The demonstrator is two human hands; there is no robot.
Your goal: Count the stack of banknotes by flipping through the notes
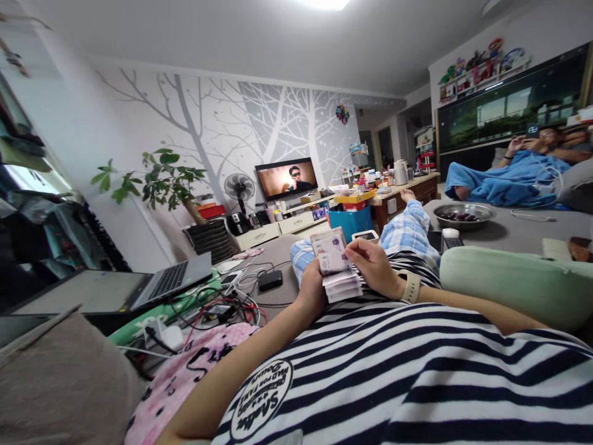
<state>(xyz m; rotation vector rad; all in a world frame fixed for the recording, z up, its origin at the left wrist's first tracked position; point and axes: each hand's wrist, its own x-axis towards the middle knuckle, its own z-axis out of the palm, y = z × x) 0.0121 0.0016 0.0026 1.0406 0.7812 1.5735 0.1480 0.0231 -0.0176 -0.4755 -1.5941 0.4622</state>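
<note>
Head view: my left hand [313,288] grips the banknotes [332,254], which stretch lengthwise away from me, while my right hand [376,267] pinches their right edge.

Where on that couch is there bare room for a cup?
The barest patch is on the grey couch, between the metal bowl, white cable and green cushion. It is crowded on the left, around the laptop, tangled cables and black box. In the middle, the left hand and right hand hold banknotes.
</note>
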